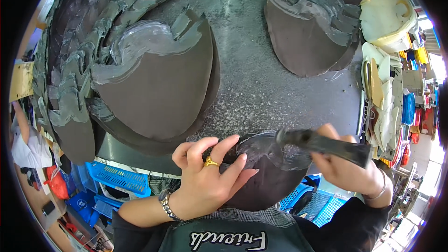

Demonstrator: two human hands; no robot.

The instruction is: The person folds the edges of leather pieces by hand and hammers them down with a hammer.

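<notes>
A dark brown, leather-like piece (266, 184) lies at the table's near edge and hangs over it toward me. Its far part bears a shiny, smeared grey coating. My left hand (205, 177), with a gold ring and a wrist watch, grips the piece's left edge with bent fingertips; the thumb rests near the index finger. My right hand (338, 158) is closed round a hammer (326, 144). The round end of the hammer's dark metal head sits over the coated part; whether it touches cannot be made out. Most of the handle is hidden by the hand.
Overlapping brown pieces with smeared coating (158, 88) cover the table's left, and a smaller stack (308, 42) lies far right. The grey metal tabletop (252, 88) is speckled. A whitish tub (387, 21) stands at the right; blue plastic baskets (119, 177) sit below the near edge.
</notes>
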